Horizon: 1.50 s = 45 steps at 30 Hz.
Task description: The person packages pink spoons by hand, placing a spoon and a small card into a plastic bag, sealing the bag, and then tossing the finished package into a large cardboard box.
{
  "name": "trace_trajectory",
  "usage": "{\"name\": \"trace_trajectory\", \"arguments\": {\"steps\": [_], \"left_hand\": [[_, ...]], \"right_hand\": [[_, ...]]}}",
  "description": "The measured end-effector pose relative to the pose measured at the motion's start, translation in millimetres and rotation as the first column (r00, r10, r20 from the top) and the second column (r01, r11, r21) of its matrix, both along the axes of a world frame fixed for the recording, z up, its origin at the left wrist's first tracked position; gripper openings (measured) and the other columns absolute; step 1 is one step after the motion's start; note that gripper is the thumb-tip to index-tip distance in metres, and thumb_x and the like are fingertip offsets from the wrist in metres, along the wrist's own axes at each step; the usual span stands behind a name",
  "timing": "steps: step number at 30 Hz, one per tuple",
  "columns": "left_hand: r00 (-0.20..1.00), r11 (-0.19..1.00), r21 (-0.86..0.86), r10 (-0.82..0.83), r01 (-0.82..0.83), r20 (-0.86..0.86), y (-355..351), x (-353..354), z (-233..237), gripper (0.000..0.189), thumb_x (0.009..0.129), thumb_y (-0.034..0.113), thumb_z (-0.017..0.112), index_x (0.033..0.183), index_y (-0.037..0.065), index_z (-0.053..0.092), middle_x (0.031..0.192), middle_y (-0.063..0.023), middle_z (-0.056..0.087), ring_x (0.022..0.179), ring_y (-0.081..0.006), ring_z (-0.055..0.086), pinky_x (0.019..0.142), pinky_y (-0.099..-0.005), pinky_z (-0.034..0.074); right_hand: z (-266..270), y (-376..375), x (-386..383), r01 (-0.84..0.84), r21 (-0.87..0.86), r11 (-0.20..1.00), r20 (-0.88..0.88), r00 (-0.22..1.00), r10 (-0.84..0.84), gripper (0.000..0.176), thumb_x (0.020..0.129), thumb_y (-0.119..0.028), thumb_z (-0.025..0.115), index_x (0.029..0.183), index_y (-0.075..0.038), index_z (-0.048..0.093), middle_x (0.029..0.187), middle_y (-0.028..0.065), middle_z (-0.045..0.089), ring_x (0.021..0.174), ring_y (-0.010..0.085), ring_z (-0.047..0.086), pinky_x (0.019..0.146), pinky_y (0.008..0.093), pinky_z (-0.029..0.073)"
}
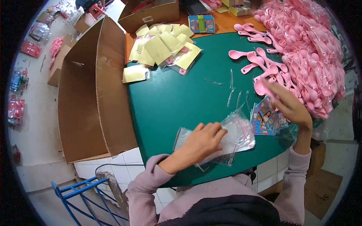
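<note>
My left hand point(203, 141), fingers curled, grips the edge of a clear plastic bag point(237, 130) on a stack of such bags near the table's front edge. To the right, my right hand point(289, 105) is slightly blurred over the near side of the spoon pile. A pink measuring-type spoon point(261, 86) lies at its fingers, its handle running under them, and the hand appears closed on it. Just below that hand, printed blue cards point(265, 118) are fanned out on the table, partly covered by it.
A large heap of pink spoons in plastic point(313, 60) covers the right side of the green table point(162, 109). Packed pouches with yellow cards point(158, 49) lie at the back left. Thin plastic strips point(230, 96) are scattered mid-table. An open cardboard box point(113, 86) stands left.
</note>
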<state>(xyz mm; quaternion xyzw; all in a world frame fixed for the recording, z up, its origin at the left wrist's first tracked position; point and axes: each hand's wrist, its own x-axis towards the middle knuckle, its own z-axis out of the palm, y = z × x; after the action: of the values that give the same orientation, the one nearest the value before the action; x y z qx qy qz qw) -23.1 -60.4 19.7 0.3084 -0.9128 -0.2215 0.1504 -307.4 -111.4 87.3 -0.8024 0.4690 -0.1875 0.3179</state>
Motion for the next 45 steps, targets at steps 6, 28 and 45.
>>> {"name": "trace_trajectory", "arguments": {"steps": [6,28,45], "left_hand": [[0.999,0.993,0.113,-0.033,0.037,-0.034,5,-2,-9,0.03,0.073,0.019,0.064,0.098,0.008,0.051,0.095,-0.0097,0.048,0.084,-0.0239,0.051,0.069,-0.0344,0.038],[0.635,0.532,0.815,0.552,0.23,-0.54,-31,-10,4,0.012,0.084,0.007,0.056,0.091,0.002,0.048,0.097,-0.0118,0.061,0.081,-0.0139,0.059,0.069,-0.025,0.048],[0.765,0.368,0.906,0.516,0.208,-0.385,-20,0,44,0.038,0.078,0.001,0.062,0.114,-0.004,0.049,0.091,-0.011,0.064,0.084,-0.0126,0.061,0.074,-0.0245,0.049]], "right_hand": [[7,33,23,0.165,0.138,0.977,0.06,0.983,-0.174,0.024,0.076,-0.002,0.056,0.1,0.0,0.056,0.077,0.0082,0.058,0.065,0.012,0.054,0.063,0.0243,0.043],[-5,74,46,0.605,0.157,0.781,0.418,0.676,-0.607,0.021,0.084,0.001,0.05,0.105,0.002,0.055,0.08,0.0073,0.058,0.066,0.0092,0.056,0.061,0.0207,0.046],[5,73,68,0.641,0.032,0.767,0.662,0.562,-0.496,0.018,0.084,-0.003,0.055,0.1,0.003,0.053,0.081,0.0073,0.056,0.061,0.0091,0.054,0.055,0.02,0.046]]}}
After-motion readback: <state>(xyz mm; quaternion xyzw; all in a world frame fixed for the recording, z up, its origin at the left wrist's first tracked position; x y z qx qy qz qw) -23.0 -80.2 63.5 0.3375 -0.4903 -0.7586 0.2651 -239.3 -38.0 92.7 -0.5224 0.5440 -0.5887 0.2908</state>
